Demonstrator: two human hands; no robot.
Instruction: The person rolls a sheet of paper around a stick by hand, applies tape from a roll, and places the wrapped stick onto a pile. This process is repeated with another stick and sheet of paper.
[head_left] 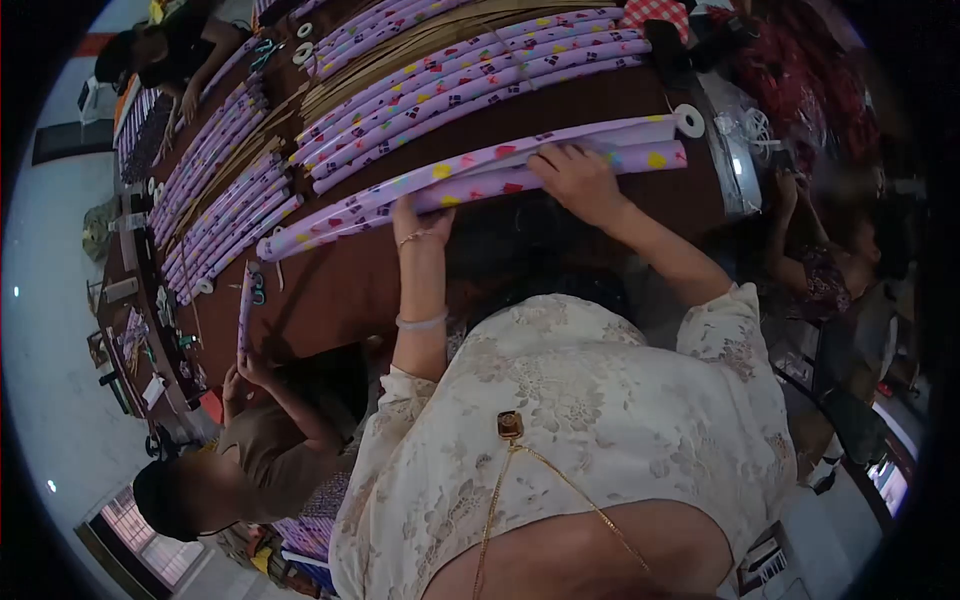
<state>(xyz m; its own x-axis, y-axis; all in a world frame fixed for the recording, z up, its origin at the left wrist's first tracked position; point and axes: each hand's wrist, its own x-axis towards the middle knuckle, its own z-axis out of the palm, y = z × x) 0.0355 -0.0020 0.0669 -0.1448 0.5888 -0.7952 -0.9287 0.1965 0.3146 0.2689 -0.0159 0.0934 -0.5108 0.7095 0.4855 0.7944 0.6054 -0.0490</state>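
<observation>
A long purple printed paper roll (pixel 350 212), patterned in red, yellow and dark blue, stretches across the table's near side. Toward its right end the paper parts into two long layers, with a pale inner face between them. My left hand (pixel 425 222) holds it from below near the middle, thumb in front and most fingers hidden behind the paper. Farther right, my right hand (pixel 580 183) grips the lower layer from above, its fingers bent over the edge. A white tape roll (pixel 689 121) is beside the paper's right end.
Several finished-looking purple rolls (pixel 450 95) lie in bundles across the dark red table (pixel 330 290), with another stack (pixel 220 225) at the left. Scissors (pixel 258 290) lie near a co-worker (pixel 260 440) holding a roll. Other people sit at the upper left and right.
</observation>
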